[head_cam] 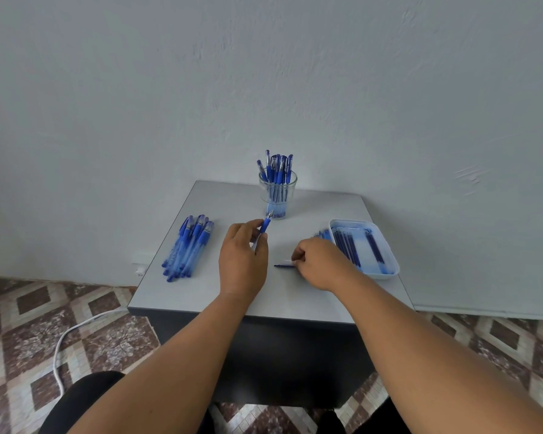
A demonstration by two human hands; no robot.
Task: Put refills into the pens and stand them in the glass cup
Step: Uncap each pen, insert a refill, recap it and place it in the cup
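1. The left hand [243, 255] had its fingers [257, 242] curled round a pen [264, 228], held above the counter [201, 296] with the blue grip and tip pointing up and away toward the cup [277, 195].
2. The right hand [318, 263] rested on the counter with its fingers [298, 256] curled at the end of a thin blue piece, probably a cap or refill [284, 265], lying flat; whether they had actually pinched it could not be told.
3. To do this step well, the piece should be lifted by its near end, lined up with the pen, and pushed on straight while the left hand keeps the barrel steady.
4. The cup stood at the back of the counter, already holding many upright pens, so the new one would need a gap.
5. A heap of pens [187, 249] lay on the left; a white tray [386, 245] of refills [347, 245] sat on the right, just beside the right hand.
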